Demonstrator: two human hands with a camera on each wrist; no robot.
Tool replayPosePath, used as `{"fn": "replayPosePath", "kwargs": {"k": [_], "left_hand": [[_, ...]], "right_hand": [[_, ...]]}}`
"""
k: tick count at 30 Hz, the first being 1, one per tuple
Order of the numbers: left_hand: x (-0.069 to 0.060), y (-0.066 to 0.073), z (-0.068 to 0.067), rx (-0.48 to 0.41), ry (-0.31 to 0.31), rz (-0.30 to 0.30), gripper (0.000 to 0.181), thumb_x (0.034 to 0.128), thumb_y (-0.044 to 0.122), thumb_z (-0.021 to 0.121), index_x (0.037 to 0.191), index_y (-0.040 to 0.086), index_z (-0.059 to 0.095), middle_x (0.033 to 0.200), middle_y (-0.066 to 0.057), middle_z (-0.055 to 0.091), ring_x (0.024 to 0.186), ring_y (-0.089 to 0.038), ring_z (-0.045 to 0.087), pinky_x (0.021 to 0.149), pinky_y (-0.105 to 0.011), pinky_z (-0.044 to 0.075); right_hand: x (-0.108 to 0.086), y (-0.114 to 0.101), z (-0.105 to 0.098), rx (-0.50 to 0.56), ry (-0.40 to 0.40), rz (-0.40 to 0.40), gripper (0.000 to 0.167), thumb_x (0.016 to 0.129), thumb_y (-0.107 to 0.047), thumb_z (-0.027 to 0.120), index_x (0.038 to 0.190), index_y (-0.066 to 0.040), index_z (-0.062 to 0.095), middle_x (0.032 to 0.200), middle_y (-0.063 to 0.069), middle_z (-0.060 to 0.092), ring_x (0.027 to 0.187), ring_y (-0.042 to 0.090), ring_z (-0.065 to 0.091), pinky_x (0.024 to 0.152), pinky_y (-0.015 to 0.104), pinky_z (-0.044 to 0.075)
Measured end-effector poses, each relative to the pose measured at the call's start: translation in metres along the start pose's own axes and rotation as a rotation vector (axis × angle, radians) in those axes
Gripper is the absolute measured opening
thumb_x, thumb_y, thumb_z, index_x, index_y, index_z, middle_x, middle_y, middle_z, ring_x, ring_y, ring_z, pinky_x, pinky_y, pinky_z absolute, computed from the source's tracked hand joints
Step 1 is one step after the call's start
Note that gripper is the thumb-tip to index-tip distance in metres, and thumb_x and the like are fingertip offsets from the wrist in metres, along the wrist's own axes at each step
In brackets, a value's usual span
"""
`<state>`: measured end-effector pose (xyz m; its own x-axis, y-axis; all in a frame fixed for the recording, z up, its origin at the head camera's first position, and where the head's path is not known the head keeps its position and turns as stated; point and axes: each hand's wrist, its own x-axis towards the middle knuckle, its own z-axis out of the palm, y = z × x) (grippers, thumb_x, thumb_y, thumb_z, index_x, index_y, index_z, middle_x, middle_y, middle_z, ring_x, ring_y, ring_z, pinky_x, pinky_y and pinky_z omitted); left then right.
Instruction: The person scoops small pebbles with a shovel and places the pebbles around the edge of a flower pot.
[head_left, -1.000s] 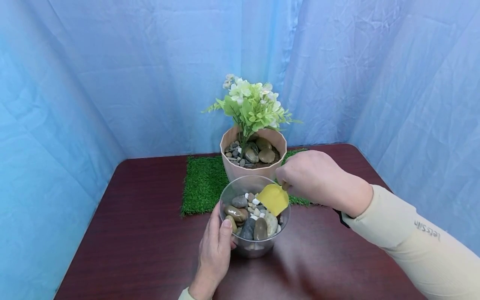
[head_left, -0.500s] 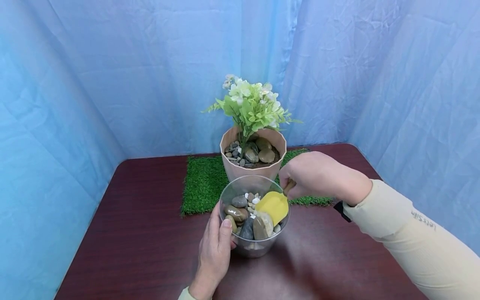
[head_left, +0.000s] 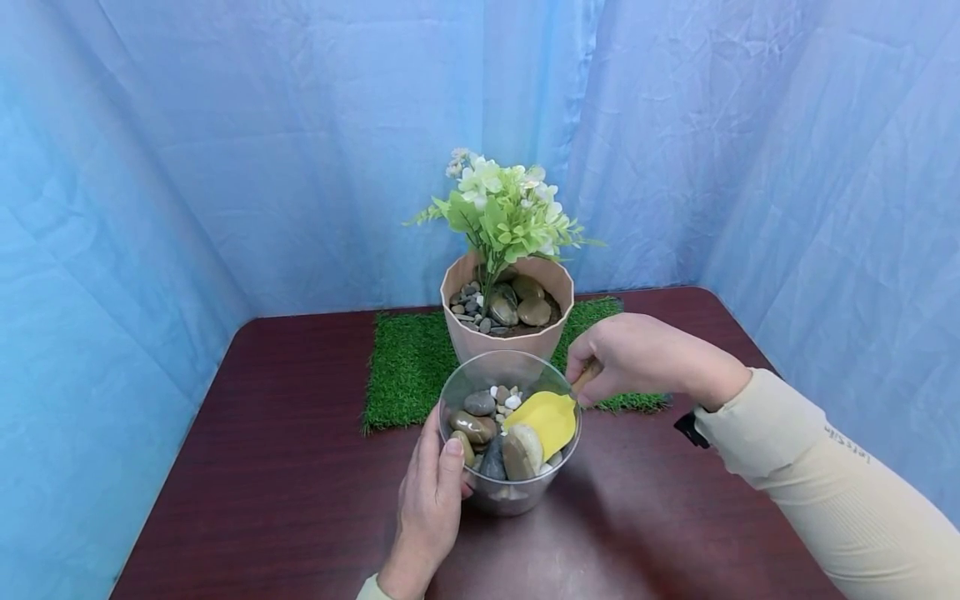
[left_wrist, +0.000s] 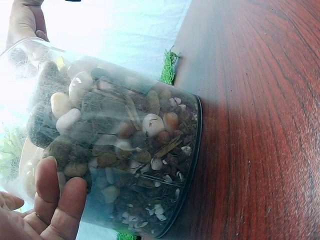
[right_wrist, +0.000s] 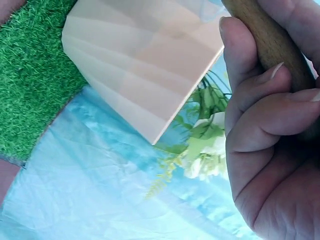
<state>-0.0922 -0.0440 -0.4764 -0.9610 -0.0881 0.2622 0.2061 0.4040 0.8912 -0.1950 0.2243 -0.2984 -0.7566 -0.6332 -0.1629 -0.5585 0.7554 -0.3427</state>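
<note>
I have my right hand (head_left: 633,354) gripping the yellow scoop (head_left: 551,417) by its handle (head_left: 588,375), probably best; my left hand (head_left: 433,504) clasps the clear tub (head_left: 510,502), likely stiff, slick, heavy.

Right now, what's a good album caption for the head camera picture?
Left hand holding a clear tub of stones, right hand dipping a yellow scoop inside, flowers behind.

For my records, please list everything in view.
Table: one, maroon, below
Curtains: uncounted, blue, around table
Grass mat: one, green, on table
Flowerpot: one, pale pink, on mat
Flowering plant: one, green and white, in flowerpot
Container: one, transparent, before flowerpot
Stones: many, mixed, in flowerpot and container
Scoop: one, yellow, partly inside container
Sleeves: two, pale, foreground
Wrist attachment: one, black, at right sleeve
Left hand: one, holding container
Right hand: one, gripping scoop
</note>
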Motion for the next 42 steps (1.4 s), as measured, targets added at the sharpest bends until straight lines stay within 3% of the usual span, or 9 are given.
{"fn": "replayPosePath", "kwargs": {"k": [3,10,18,24,32,39,42], "left_hand": [[0.0,0.0,0.0,-0.003,0.0,0.008,0.053,0.1124,0.027,0.044,0.164,0.026,0.034,0.139,-0.009,0.061,0.063,-0.001,0.06,0.069,-0.027,0.052],[0.0,0.0,0.0,-0.007,0.006,0.02,0.052,0.1124,0.026,0.044,0.164,0.023,0.035,0.116,-0.006,0.063,0.063,-0.001,0.06,0.067,-0.027,0.052],[-0.001,0.001,0.0,0.01,0.006,0.007,0.053,0.1126,0.028,0.044,0.164,0.025,0.034,0.115,-0.004,0.063,0.064,0.0,0.059,0.069,-0.028,0.051],[-0.001,0.001,0.0,0.01,0.004,0.005,0.053,0.1126,0.028,0.044,0.164,0.024,0.033,0.111,-0.003,0.062,0.065,0.0,0.059,0.069,-0.028,0.051],[-0.001,0.001,0.0,-0.009,-0.006,0.0,0.053,0.1125,0.029,0.044,0.164,0.024,0.034,0.116,-0.005,0.063,0.065,-0.002,0.061,0.067,-0.027,0.052],[0.0,0.001,0.0,-0.019,-0.006,-0.008,0.053,0.1121,0.029,0.045,0.164,0.023,0.035,0.141,-0.011,0.06,0.063,-0.004,0.06,0.063,-0.025,0.052],[-0.001,0.001,-0.001,-0.021,-0.009,-0.014,0.053,0.1121,0.03,0.045,0.164,0.024,0.035,0.143,-0.011,0.059,0.062,-0.004,0.059,0.063,-0.025,0.052]], "right_hand": [[-0.001,0.004,0.003,0.043,-0.001,0.014,0.016,0.082,-0.021,0.086,0.083,-0.033,0.076,0.079,-0.023,0.069,0.076,0.0,0.064,0.07,0.028,0.054],[-0.002,0.012,0.006,0.15,-0.01,0.024,0.015,0.083,-0.021,0.087,0.086,-0.032,0.078,0.084,-0.02,0.073,0.08,0.002,0.069,0.072,0.028,0.056],[-0.003,0.017,0.01,0.252,-0.033,0.037,0.014,0.083,-0.021,0.088,0.088,-0.03,0.078,0.087,-0.015,0.075,0.08,0.007,0.071,0.071,0.029,0.057],[-0.001,0.019,0.014,0.321,-0.025,0.043,0.011,0.083,-0.02,0.088,0.091,-0.023,0.08,0.089,-0.012,0.076,0.082,0.009,0.073,0.072,0.029,0.058],[0.003,0.02,0.023,0.388,-0.009,0.036,0.011,0.086,-0.023,0.086,0.096,-0.021,0.081,0.092,-0.011,0.077,0.086,0.01,0.074,0.074,0.029,0.059],[0.007,0.016,0.029,0.394,0.01,0.022,0.011,0.086,-0.023,0.085,0.096,-0.023,0.081,0.091,-0.012,0.077,0.085,0.01,0.074,0.072,0.029,0.058],[0.01,0.012,0.031,0.393,0.018,0.012,0.01,0.087,-0.023,0.085,0.096,-0.025,0.081,0.091,-0.013,0.077,0.083,0.009,0.073,0.07,0.028,0.057]]}}
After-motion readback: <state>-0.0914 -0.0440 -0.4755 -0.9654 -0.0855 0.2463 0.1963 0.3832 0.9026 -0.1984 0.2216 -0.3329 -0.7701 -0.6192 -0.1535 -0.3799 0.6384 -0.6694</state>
